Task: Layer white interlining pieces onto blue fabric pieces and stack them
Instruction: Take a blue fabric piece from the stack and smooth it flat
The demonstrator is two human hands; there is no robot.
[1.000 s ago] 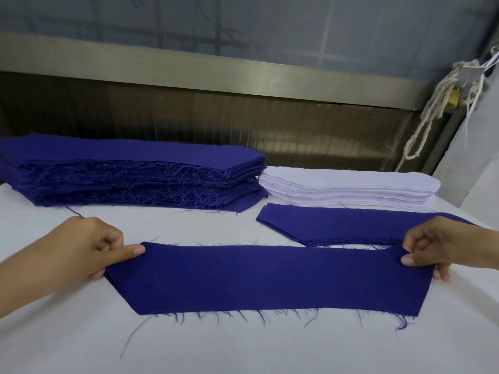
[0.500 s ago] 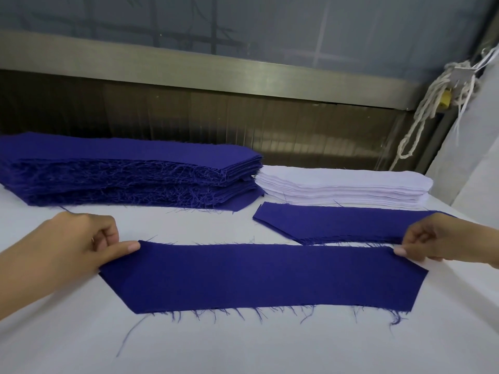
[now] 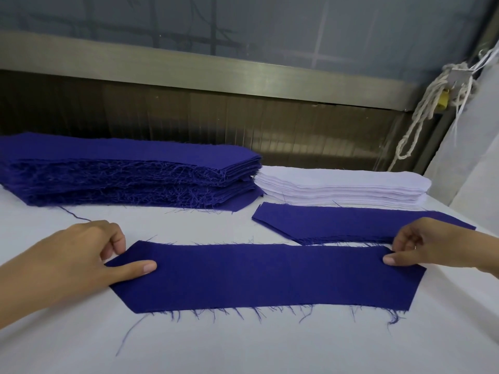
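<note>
Your left hand and right hand each pinch an end of the blue piece, flat on the tabletop at 6 o'clock. No interlining covers it yet. The white interlining stack sits at 1 o'clock and the blue stack at 10, so most work looks ahead.

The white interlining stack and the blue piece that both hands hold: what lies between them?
In the head view, a second blue piece lies flat between the white interlining stack and the held blue piece.
</note>
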